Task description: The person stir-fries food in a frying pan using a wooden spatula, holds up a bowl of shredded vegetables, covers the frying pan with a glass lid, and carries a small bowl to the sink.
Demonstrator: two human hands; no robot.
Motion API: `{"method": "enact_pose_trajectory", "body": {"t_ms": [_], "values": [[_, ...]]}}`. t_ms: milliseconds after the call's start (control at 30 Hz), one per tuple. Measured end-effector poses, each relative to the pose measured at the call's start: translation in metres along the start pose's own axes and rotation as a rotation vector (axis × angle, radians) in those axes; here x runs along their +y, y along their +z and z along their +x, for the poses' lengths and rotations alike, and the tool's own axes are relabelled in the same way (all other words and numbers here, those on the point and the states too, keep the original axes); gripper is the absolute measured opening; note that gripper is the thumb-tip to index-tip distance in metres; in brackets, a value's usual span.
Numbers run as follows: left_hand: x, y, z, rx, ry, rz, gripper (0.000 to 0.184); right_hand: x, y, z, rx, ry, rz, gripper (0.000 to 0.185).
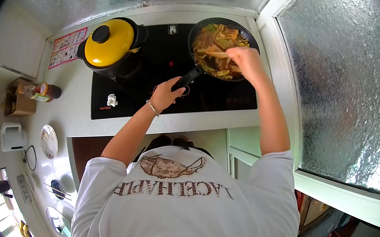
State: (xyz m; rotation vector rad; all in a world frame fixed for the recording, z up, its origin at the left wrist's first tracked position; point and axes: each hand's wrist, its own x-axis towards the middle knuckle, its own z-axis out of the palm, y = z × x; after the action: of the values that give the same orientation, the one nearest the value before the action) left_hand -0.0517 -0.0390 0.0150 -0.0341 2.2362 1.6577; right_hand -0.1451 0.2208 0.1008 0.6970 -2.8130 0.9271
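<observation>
Some steadiness helps: the left hand (166, 95), closed around the handle (189, 78) of the pan (191, 42) on the cooktop (221, 98), should brace it while the right hand (245, 59), curled round an apparent pale utensil (216, 54), stirs food (230, 35) gently.

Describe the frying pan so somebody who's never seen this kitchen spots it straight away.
Find the black cooktop. At its right end is a round dark frying pan, its handle in the left hand. Unlike the yellow-lidded pot at the other end, it is uncovered, showing cut food.
</observation>
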Motion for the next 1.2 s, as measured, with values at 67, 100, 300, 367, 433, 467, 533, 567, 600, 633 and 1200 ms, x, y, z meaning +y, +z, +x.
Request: {"method": "enact_pose_trajectory", "body": {"t_ms": [67, 100, 300, 367, 433, 467, 533, 567, 600, 633, 1200], "values": [[-0.001, 0.0, 0.001, 0.006, 0.004, 0.002, 0.042, 0.013, -0.003, 0.011, 0.077, 0.082, 0.036, 0.018], [-0.002, 0.001, 0.002, 0.009, 0.005, -0.008, 0.042, 0.012, -0.007, 0.015, 0.092, 0.155, 0.109, 0.018], [-0.001, 0.002, 0.0, 0.01, 0.001, -0.005, 0.043, 0.007, 0.026, 0.043, 0.279, 0.321, 0.394, 0.024], [0.0, 0.001, 0.001, 0.011, -0.011, -0.002, 0.043, 0.033, 0.046, 0.049, 0.314, 0.321, 0.372, 0.025], [0.001, 0.002, -0.001, 0.007, -0.012, -0.035, 0.043, 0.059, 0.042, 0.045, 0.344, 0.407, 0.305, 0.024], [-0.001, 0.001, -0.001, 0.004, -0.012, -0.033, 0.043, 0.069, 0.035, 0.041, 0.377, 0.433, 0.357, 0.024], [-0.004, 0.001, 0.002, 0.009, -0.004, -0.017, 0.043, 0.061, 0.005, 0.03, 0.346, 0.487, 0.413, 0.022], [-0.003, 0.002, 0.001, 0.013, -0.006, -0.023, 0.043, 0.062, -0.005, 0.025, 0.316, 0.51, 0.499, 0.022], [-0.003, 0.001, 0.0, 0.008, -0.008, -0.008, 0.041, 0.057, -0.017, 0.022, 0.311, 0.507, 0.499, 0.022], [-0.002, 0.0, 0.001, 0.003, -0.008, 0.007, 0.04, 0.052, -0.03, 0.02, 0.149, 0.473, 0.464, 0.021], [-0.004, 0.0, 0.004, 0.008, -0.05, 0.061, 0.042, -0.004, -0.034, 0.007, -0.253, -0.066, -0.088, 0.014]]}}
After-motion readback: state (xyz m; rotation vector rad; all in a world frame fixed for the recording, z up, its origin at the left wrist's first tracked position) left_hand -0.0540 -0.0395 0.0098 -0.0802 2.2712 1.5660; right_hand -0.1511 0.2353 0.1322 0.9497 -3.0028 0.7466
